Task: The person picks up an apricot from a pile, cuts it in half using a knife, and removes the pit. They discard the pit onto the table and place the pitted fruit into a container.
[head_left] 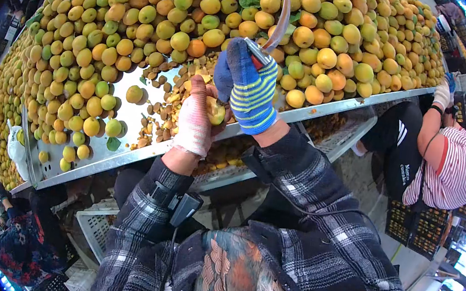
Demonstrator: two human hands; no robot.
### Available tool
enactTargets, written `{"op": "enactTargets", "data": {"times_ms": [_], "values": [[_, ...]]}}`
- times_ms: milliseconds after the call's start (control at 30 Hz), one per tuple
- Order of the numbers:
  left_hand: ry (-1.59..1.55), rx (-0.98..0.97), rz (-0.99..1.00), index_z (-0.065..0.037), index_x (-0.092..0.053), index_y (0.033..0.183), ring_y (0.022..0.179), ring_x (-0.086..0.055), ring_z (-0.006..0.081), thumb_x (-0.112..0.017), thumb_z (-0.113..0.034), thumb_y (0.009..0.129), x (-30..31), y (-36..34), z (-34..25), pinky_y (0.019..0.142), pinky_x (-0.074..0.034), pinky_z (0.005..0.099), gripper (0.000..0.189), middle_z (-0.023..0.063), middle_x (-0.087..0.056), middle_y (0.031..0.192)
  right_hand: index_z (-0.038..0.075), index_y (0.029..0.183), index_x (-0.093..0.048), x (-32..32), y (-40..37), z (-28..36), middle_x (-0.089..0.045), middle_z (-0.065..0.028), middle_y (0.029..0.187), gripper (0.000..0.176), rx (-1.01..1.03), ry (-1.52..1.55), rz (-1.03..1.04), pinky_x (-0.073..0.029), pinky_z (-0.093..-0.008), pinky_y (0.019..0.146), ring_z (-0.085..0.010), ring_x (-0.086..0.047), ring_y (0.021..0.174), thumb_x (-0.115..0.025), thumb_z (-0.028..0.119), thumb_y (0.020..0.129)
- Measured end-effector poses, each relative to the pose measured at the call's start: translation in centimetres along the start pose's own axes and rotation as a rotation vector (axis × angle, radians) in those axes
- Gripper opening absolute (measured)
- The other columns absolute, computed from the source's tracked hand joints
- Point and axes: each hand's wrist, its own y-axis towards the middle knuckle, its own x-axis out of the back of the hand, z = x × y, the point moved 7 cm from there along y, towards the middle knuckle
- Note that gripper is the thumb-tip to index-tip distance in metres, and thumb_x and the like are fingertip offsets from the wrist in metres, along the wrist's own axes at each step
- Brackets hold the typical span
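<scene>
My left hand (194, 120), in a white and pink glove with bare fingertips, is closed around a cut apricot (215, 112) whose pale flesh shows. Close beside it, my right hand (247, 89) wears a blue glove with yellow stripes. Its fingers are wrapped round a folding knife with a curved blade (281, 26), which points up and away from the fruit. Under and beyond my hands, brown pits (158, 81) and orange scraps lie on the metal table (129, 87). Whole yellow-green apricots (179, 40) are heaped behind them.
The table's raised metal edge (337, 105) runs just below my hands. Plastic crates (350, 138) holding fruit pieces stand underneath. At the right sits a person in a striped shirt (457, 167); another person (30, 237) is at the lower left. A white bag (17, 151) hangs at the left.
</scene>
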Motion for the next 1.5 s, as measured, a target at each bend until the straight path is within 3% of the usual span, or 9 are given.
{"op": "enactTargets", "data": {"times_ms": [167, 233, 367, 567, 700, 767, 900, 1033, 1500], "values": [[-0.05, 0.056, 0.047, -0.005, -0.059, 0.1, 0.071, -0.065, 0.0144, -0.046, -0.06, 0.09, 0.2, 0.7, 0.8, 0.062, -0.054, 0.0276, 0.057, 0.005, -0.066, 0.084, 0.006, 0.075, -0.062, 0.2, 0.1, -1.7, -0.055, 0.0069, 0.063, 0.021, -0.222, 0.236, 0.06, -0.038, -0.0206, 0.049, -0.0001, -0.047, 0.059, -0.063, 0.021, 0.09], [0.055, -0.054, -0.066, -0.014, -0.054, 0.075, 0.05, -0.052, 0.0097, -0.045, -0.064, 0.089, -0.6, 0.0, -0.4, 0.043, -0.044, 0.024, 0.053, -0.0025, -0.049, 0.06, 0.005, 0.074, -0.062, -0.6, -0.6, 0.9, -0.056, 0.0064, 0.063, 0.021, 0.191, -0.115, 0.001, -0.039, -0.0215, 0.051, -0.0006, -0.047, 0.06, -0.065, 0.02, 0.089], [0.163, -0.098, -0.07, -0.013, -0.05, 0.061, 0.042, -0.038, 0.0072, -0.039, -0.056, 0.095, 1.3, 2.1, 1.1, 0.037, -0.028, 0.0257, 0.057, -0.0042, -0.041, 0.05, 0.006, 0.076, -0.063, -0.3, -0.4, -0.4, -0.06, 0.0055, 0.068, 0.018, 0.037, -0.028, -0.032, -0.039, -0.0211, 0.055, -0.0002, -0.048, 0.065, -0.067, 0.019, 0.087], [0.364, -0.086, -0.013, -0.007, -0.065, 0.097, 0.068, -0.052, 0.0081, -0.043, -0.058, 0.093, 1.1, 1.2, 0.5, 0.061, -0.043, 0.0243, 0.056, -0.001, -0.062, 0.083, 0.008, 0.072, -0.06, 0.6, 0.3, -3.5, -0.052, 0.0076, 0.06, 0.02, -0.288, 0.248, 0.038, -0.035, -0.0211, 0.045, 0.0007, -0.045, 0.055, -0.066, 0.018, 0.088], [0.267, -0.337, -0.012, -0.004, -0.063, 0.105, 0.068, -0.052, 0.0092, -0.043, -0.057, 0.094, 1.0, 1.9, 0.4, 0.06, -0.042, 0.0235, 0.057, -0.001, -0.063, 0.091, 0.002, 0.082, -0.065, -0.6, -0.9, -0.7, -0.062, 0.003, 0.068, 0.017, 0.107, -0.114, -0.02, -0.042, -0.0246, 0.053, -0.0023, -0.051, 0.063, -0.067, 0.018, 0.087], [0.375, -0.305, -0.131, -0.005, -0.059, 0.075, 0.046, -0.041, 0.0087, -0.037, -0.056, 0.096, 1.6, 2.0, 0.2, 0.045, -0.033, 0.0262, 0.059, -0.0036, -0.045, 0.052, 0.003, 0.078, -0.064, 0.0, -0.3, -0.8, -0.058, 0.0048, 0.063, 0.019, 0.109, -0.033, -0.088, -0.039, -0.0234, 0.05, -0.0017, -0.049, 0.06, -0.066, 0.02, 0.088], [0.22, -0.19, -0.089, -0.006, -0.055, 0.076, 0.044, -0.046, 0.0099, -0.039, -0.057, 0.095, -0.6, -0.2, -1.1, 0.041, -0.035, 0.0247, 0.056, -0.001, -0.048, 0.053, 0.014, 0.065, -0.053, 1.2, 1.0, -3.3, -0.046, 0.0073, 0.052, 0.033, -0.212, 0.166, -0.077, -0.029, -0.0216, 0.039, -0.0012, -0.041, 0.044, -0.059, 0.032, 0.092], [0.164, -0.143, 0.1, -0.008, -0.054, 0.08, 0.05, -0.05, 0.0112, -0.038, -0.067, 0.089, -0.8, -0.2, -0.6, 0.045, -0.038, 0.0228, 0.062, 0.0026, -0.054, 0.062, 0.022, 0.061, -0.029, 2.3, 0.8, -6.1, -0.019, 0.0068, 0.053, 0.049, -0.54, 0.523, -0.124, -0.019, -0.026, 0.037, -0.0083, -0.023, 0.04, -0.053, 0.052, 0.091], [-0.026, -0.068, 0.533, -0.007, -0.044, 0.123, 0.069, -0.048, 0.0135, -0.055, -0.03, 0.094, -3.3, -2.0, -1.8, 0.058, -0.034, 0.0213, 0.039, 0.009, -0.057, 0.103, 0.015, 0.062, -0.042, 3.4, 2.7, -2.5, -0.038, 0.007, 0.052, 0.043, -0.145, 0.227, -0.143, -0.025, -0.0232, 0.038, -0.0037, -0.036, 0.042, -0.059, 0.043, 0.091]]}}
